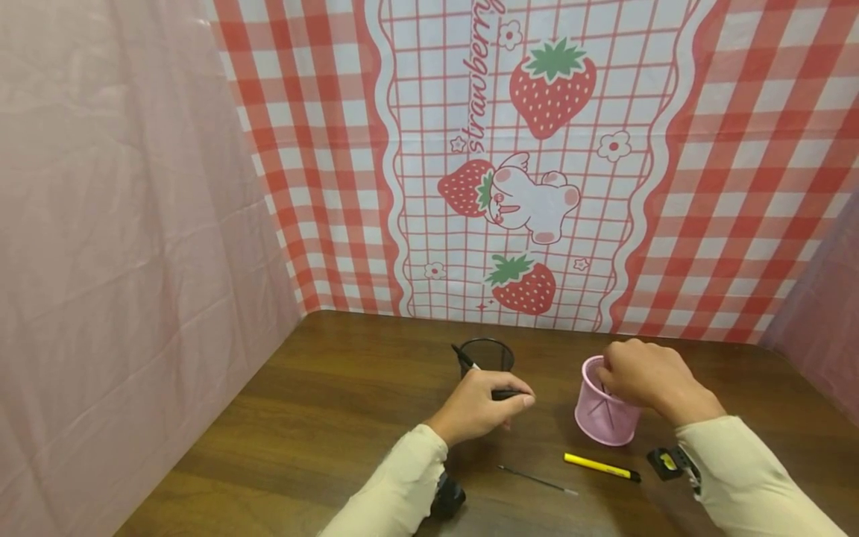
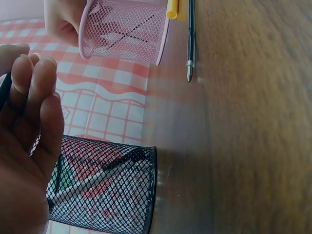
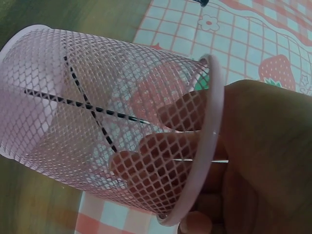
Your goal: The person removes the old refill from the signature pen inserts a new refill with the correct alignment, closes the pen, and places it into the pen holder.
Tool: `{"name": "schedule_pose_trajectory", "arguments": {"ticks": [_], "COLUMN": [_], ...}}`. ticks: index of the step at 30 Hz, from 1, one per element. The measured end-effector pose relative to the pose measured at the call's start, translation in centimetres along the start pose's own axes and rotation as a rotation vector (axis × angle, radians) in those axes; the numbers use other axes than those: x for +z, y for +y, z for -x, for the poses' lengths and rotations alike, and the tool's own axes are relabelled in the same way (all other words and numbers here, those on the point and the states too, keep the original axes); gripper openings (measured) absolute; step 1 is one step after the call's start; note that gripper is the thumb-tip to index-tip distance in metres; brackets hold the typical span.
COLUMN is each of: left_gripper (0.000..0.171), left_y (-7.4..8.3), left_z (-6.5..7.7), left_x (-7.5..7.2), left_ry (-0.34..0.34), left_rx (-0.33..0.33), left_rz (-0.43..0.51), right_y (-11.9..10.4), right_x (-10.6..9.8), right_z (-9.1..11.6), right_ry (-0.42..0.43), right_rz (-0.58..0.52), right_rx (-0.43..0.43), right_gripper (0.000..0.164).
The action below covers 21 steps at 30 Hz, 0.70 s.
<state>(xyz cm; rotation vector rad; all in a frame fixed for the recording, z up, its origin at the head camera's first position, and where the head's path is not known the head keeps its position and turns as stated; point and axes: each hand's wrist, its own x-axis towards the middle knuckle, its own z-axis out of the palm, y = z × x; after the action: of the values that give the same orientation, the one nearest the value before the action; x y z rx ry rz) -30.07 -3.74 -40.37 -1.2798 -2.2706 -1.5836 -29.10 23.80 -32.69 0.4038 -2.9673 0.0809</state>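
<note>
Sorting, partway along, is our reading: pens to the black mesh pen holder [image 1: 499, 358], slim refills to the pink mesh pen holder [image 1: 593, 426].

Done, as far as we can see: a black-and-white marker [image 1: 464, 356] leans inside the black holder, and two thin dark refills [image 3: 87, 105] lie crossed inside the pink one.

Left to place: a yellow marker [image 1: 602, 468] with a dark end and a loose refill [image 1: 537, 479], both flat on the wooden table [image 1: 322, 418] in front of the holders. Also the black pen [image 1: 506, 394], pinched between thumb and fingers of the left hand [image 1: 479, 403], in front of the black holder and outside it.

The right hand [image 1: 647, 377] reaches over the pink rim, fingertips inside, near the upper end of one refill. We cannot tell whether it pinches that refill or has let go, so we count that placement as unconfirmed.
</note>
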Motion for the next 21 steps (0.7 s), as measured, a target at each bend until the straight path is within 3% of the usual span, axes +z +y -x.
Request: {"name": "schedule_pose_trajectory", "arguments": {"ticks": [12,21], "left_gripper": [0.012,0.013], "left_y": [0.34,0.33], "left_z": [-0.07,-0.07], "left_x": [0.02,0.07], "left_ry": [-0.003,-0.007], "left_rx": [-0.017,-0.016], "left_rz": [-0.005,-0.005], "right_y": [-0.34,-0.43], "right_x": [0.30,0.26], "right_z": [-0.31,-0.61], "right_ry": [-0.041,-0.064], "right_rz": [0.058,0.031], "right_rx": [-0.012,-0.008], "right_gripper": [0.022,0.024]}}
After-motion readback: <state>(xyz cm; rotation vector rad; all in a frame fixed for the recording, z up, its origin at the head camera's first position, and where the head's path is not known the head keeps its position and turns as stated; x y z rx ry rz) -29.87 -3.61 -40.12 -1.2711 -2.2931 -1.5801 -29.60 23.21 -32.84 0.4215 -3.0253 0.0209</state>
